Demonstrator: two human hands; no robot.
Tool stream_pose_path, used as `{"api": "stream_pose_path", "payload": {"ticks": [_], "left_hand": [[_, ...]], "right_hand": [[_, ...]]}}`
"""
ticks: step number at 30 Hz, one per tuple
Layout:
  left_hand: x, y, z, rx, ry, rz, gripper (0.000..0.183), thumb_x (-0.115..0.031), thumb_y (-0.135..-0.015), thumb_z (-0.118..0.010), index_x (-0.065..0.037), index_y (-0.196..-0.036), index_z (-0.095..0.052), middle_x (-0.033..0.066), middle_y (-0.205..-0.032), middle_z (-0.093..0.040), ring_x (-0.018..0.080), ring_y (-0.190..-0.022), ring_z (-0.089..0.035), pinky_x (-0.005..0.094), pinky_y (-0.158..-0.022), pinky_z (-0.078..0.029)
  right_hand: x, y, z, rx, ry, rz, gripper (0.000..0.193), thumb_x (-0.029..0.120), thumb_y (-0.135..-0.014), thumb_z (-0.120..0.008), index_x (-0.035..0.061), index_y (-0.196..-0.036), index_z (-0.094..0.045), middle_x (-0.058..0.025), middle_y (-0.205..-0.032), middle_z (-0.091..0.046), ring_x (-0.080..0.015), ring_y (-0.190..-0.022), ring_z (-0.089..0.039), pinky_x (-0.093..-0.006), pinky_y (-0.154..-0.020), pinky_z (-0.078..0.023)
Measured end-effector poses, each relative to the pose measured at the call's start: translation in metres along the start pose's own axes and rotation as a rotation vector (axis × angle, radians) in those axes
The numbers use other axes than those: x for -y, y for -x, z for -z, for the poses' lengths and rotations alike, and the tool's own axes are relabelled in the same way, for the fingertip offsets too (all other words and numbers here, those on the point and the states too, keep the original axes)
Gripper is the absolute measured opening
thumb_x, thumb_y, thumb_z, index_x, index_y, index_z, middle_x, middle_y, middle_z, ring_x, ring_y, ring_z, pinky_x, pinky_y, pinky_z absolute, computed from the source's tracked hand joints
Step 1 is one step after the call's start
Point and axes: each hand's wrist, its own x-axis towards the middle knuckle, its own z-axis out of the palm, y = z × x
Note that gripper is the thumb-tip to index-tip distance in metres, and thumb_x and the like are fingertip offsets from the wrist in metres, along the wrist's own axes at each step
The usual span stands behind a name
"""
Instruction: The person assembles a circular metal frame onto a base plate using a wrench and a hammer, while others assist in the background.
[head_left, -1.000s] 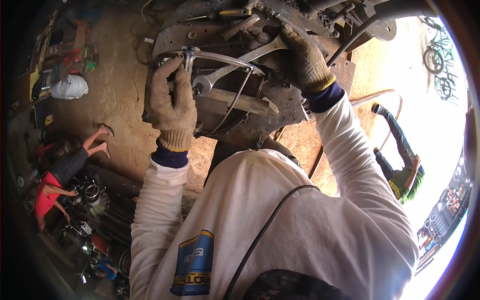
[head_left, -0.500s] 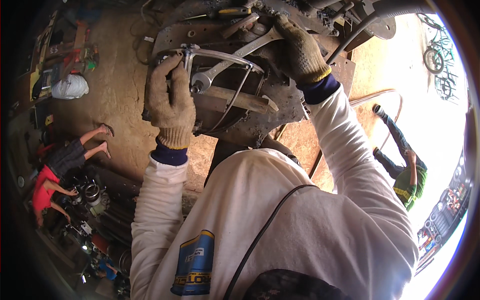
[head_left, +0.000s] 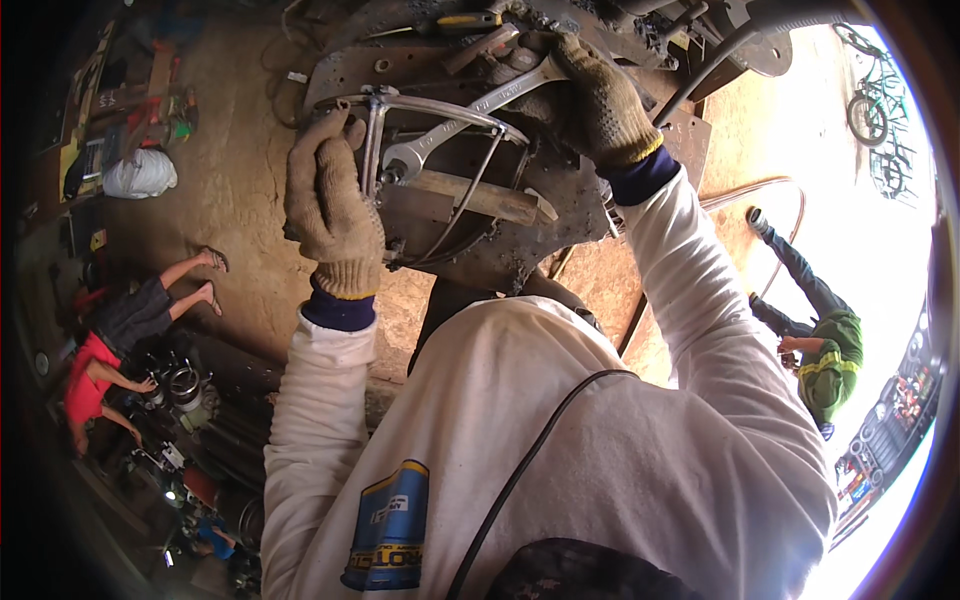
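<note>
My right hand (head_left: 610, 105), in a knitted work glove, grips one end of a long steel combination wrench (head_left: 478, 110). The wrench slants down to the left, its other end around or against a small round metal fitting (head_left: 391, 177). My left hand (head_left: 338, 205), gloved too, closes on the left side of a welded metal frame (head_left: 440, 108) with a curved top bar and thin struts. Its fingertips meet the frame's left end, partly hidden. Below the wrench, a wooden handle (head_left: 490, 198) lies across the dark steel plate (head_left: 565, 205) of the worktop.
A yellow-and-black handled tool (head_left: 468, 21) and a metal bar piece (head_left: 482, 49) lie at the worktop's back. A thick cable (head_left: 705, 75) runs at right. One person in red (head_left: 92, 365) is at left, another in green (head_left: 832, 365) at right. Bicycles (head_left: 872, 110) stand far right.
My left hand has shifted slightly left and down along the frame, and the frame's left upright leans a little differently. The wrench stays nearly in place. The person in green has changed posture.
</note>
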Motion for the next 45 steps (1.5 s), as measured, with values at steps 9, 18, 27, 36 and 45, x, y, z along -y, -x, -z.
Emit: {"api": "stream_pose_path", "payload": {"ticks": [9, 18, 27, 36, 45], "left_hand": [[0.001, -0.001, 0.001, 0.017, -0.029, 0.000, 0.027, -0.012, -0.105, -0.052, 0.007, -0.122, -0.061, 0.0182, -0.121, -0.064, 0.0274, -0.109, -0.067, 0.0375, -0.099, -0.057], [-0.004, -0.001, -0.003, 0.005, -0.021, 0.017, 0.026, -0.010, -0.103, -0.053, 0.007, -0.121, -0.062, 0.0186, -0.122, -0.064, 0.0278, -0.109, -0.067, 0.0375, -0.100, -0.056], [-0.003, -0.007, 0.000, 0.073, -0.434, -0.155, 0.021, -0.006, -0.097, -0.063, 0.002, -0.116, -0.067, 0.0135, -0.109, -0.071, 0.0207, -0.097, -0.068, 0.0311, -0.084, -0.055], [-0.002, -0.004, -0.001, 0.125, -0.461, -0.119, 0.020, -0.004, -0.095, -0.067, 0.000, -0.114, -0.067, 0.0102, -0.107, -0.070, 0.0154, -0.091, -0.066, 0.0295, -0.076, -0.054], [-0.016, -0.007, -0.008, 0.106, -0.404, -0.094, 0.017, -0.001, -0.091, -0.070, 0.001, -0.107, -0.067, 0.0119, -0.093, -0.072, 0.0202, -0.078, -0.068, 0.0332, -0.072, -0.055]], "right_hand": [[0.013, -0.006, -0.043, 0.035, 0.496, 0.174, 0.033, 0.021, -0.102, -0.054, 0.0003, -0.127, -0.058, -0.0114, -0.103, -0.065, -0.0259, -0.100, -0.064, -0.0386, -0.092, -0.053], [-0.008, -0.024, -0.015, -0.115, 0.287, -0.001, 0.034, 0.019, -0.095, -0.064, 0.0024, -0.125, -0.063, -0.0110, -0.104, -0.069, -0.0261, -0.099, -0.068, -0.0370, -0.088, -0.055], [0.010, -0.030, -0.067, -0.158, 0.185, -0.102, 0.035, 0.024, -0.108, -0.046, -0.0022, -0.121, -0.066, -0.0084, -0.095, -0.067, -0.0213, -0.086, -0.067, -0.0343, -0.079, -0.057], [-0.033, -0.161, -0.056, 0.235, 1.719, 0.317, 0.037, 0.032, -0.104, -0.046, 0.0048, -0.114, -0.069, -0.0220, -0.100, -0.071, -0.0347, -0.097, -0.068, -0.0429, -0.086, -0.050], [-0.047, -0.207, -0.096, 0.591, 1.746, 0.506, 0.039, 0.035, -0.105, -0.050, 0.0026, -0.117, -0.066, -0.0219, -0.103, -0.070, -0.0349, -0.097, -0.067, -0.0421, -0.087, -0.050]]}}
